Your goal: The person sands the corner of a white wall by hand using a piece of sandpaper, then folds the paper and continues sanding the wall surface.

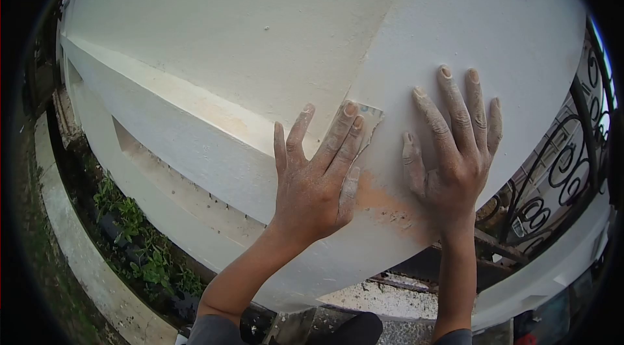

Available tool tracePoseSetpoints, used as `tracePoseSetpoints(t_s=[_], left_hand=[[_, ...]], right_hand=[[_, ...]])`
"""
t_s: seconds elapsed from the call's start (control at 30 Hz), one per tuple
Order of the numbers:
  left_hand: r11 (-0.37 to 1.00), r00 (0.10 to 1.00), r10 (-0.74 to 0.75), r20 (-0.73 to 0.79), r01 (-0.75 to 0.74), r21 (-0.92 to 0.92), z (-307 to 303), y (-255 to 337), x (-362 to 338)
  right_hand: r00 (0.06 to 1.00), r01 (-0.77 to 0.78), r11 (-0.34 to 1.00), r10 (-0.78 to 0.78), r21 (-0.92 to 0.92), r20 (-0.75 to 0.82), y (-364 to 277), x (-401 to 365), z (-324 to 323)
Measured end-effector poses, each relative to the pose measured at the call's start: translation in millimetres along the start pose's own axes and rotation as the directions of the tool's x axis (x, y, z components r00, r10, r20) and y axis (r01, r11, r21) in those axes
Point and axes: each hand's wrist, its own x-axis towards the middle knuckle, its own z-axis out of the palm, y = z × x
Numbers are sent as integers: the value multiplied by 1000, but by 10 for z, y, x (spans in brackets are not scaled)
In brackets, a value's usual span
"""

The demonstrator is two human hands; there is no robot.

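Item inspected: a small greyish sandpaper sheet (372,117), lying flat against a white painted wall (247,26), close to a faint slanting line in the paint. On my feed only its upper right corner and right edge are exposed; the rest is covered by fingers.

Left hand (312,179): reaching up from the lower middle of the view, forearm bare, grey sleeve at the bottom edge. The palm is laid flat on the wall, fingers extended and slightly spread. The two fingers nearest the right hand rest on the sheet and pin it to the wall. The hand is not clenched round it. I note pale dust over the knuckles and fingers.

Right hand (455,147): just beside the sheet on its right, apart from it and from the left hand. It is released, palm flat on the wall, fingers spread and pointing up, thumb angled toward the sheet. It grasps nothing. Dust is present here too.

Surroundings: a tan patch (383,205) of rubbed paint sits directly below the sheet, between the two wrists. A raised ledge (175,95) runs along the wall to the left, down toward the left hand. A dark iron gate (565,169) with scrollwork stands at the right edge. Green plants (140,247) grow at the wall's foot, lower left, beside a pale kerb (78,254).
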Motion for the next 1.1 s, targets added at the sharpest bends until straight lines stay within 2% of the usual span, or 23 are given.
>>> tracePoseSetpoints(t_s=[0.07,0.17,0.27,0.37,0.4,0.5,0.63,0.77,0.87,0.97,1.07,1.1], left_hand=[[998,989,-57,137,56,10,10,30,-454],[996,993,-47,111,39,75,-16,5,-374],[994,997,30,-69,-22,110,-61,-70,243],[999,999,-6,-38,7,32,14,-80,34],[998,997,-58,42,57,19,-15,-53,-181],[992,990,-59,130,43,122,-18,-11,-519],[987,999,-25,21,21,159,-111,-58,-22],[997,996,-81,30,80,9,-6,-71,-324],[990,987,-119,107,110,83,-4,-23,-551],[997,998,-62,-12,62,54,23,-87,-188],[995,997,-76,-29,74,-60,24,-72,-66],[993,995,-101,10,101,-65,31,-61,-169]], right_hand=[[1000,-8,1000,8,-10,8,-9,1,-6],[1000,-10,1000,11,-9,10,-9,7,-13],[1000,-12,1000,11,5,8,-10,6,-22],[1000,-5,1000,5,15,0,8,-5,-10],[1000,-9,1000,9,17,0,6,-7,-7],[1000,-19,999,19,25,-3,3,-7,-3],[1000,-14,999,14,34,-8,8,-8,-1],[1000,-14,999,15,36,-12,7,-8,-2],[1000,-14,1000,14,25,-11,9,-10,-2],[1000,-14,1000,14,28,-13,7,-16,1],[1000,-14,1000,15,26,-11,9,-17,0],[1000,-10,1000,10,20,-10,13,-20,0]])
